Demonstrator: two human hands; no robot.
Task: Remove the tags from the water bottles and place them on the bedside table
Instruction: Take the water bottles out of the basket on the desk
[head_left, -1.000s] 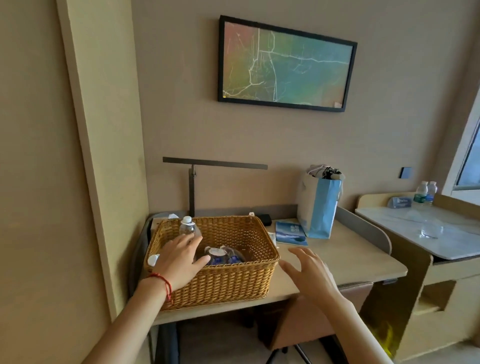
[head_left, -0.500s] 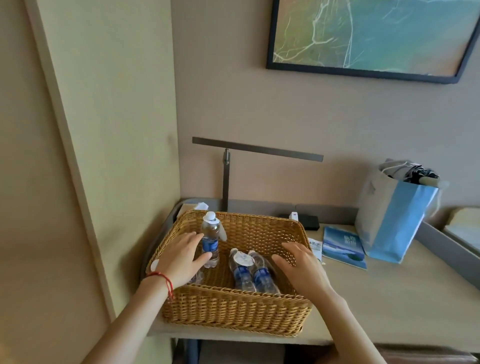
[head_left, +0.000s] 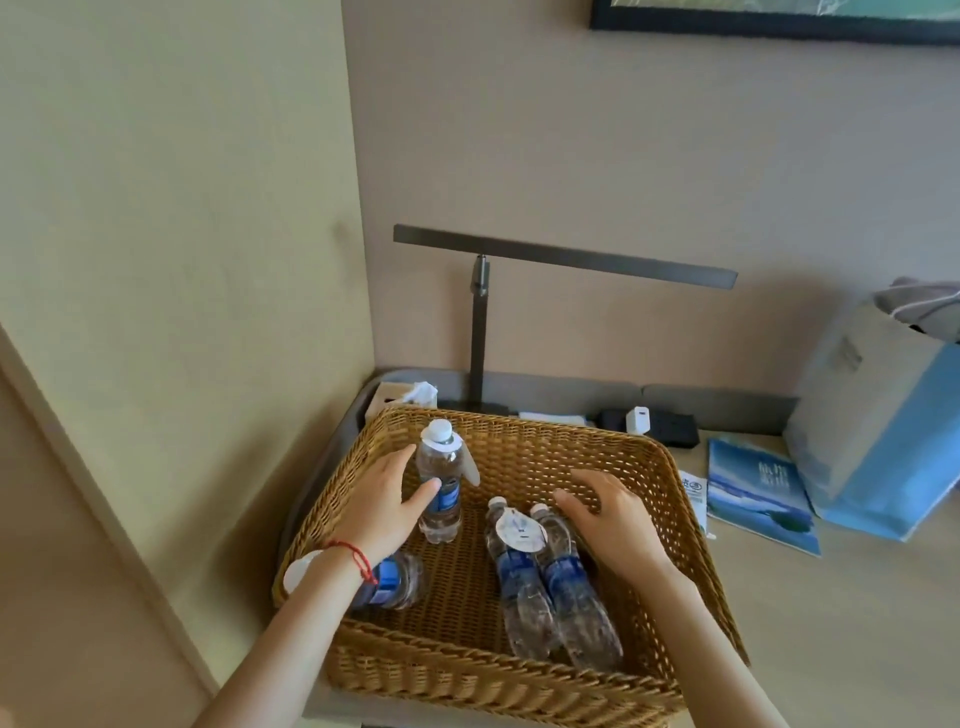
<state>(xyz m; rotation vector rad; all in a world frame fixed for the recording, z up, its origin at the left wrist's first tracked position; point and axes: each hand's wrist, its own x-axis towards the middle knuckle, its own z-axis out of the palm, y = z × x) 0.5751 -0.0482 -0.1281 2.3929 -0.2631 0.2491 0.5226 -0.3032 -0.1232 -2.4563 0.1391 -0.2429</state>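
Left hand: my left hand (head_left: 382, 501) is wrapping the upright bottle (head_left: 440, 480) in the wicker basket (head_left: 670, 499), fingers not fully closed.
Right hand: my right hand (head_left: 613, 519) hovers open over the two lying bottles (head_left: 545, 577), gripping nothing.
Tags: one neck tag (head_left: 451, 446) on the upright bottle, another tag (head_left: 519, 530) on the pair.
Risk: I'd say a loose grip could topple the upright one.
In the way: basket walls crowd my wrists; fourth bottle (head_left: 395, 579) lies under my forearm.
Around: desk lamp (head_left: 563, 260), blue bag (head_left: 883, 431); no bedside table seen.
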